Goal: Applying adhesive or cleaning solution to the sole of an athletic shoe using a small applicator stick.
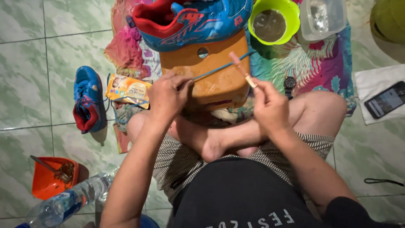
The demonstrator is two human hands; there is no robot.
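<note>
I sit cross-legged on a tiled floor. My left hand [168, 93] pinches one end of a blue shoelace [221, 67] that stretches up and right toward a blue and red sports shoe [192, 21]. The shoe rests on an orange plastic stool [213, 71]. My right hand [270, 105] grips a small toothbrush [241, 69] with pink bristles, its head touching the lace over the stool.
The second blue shoe [87, 99] lies at left beside an orange sachet [128, 90]. A green bowl of dark water [273, 21] and a clear tub [323, 17] stand on a patterned cloth [320, 63]. Phone [386, 99], water bottle [67, 202], orange dish [52, 177] nearby.
</note>
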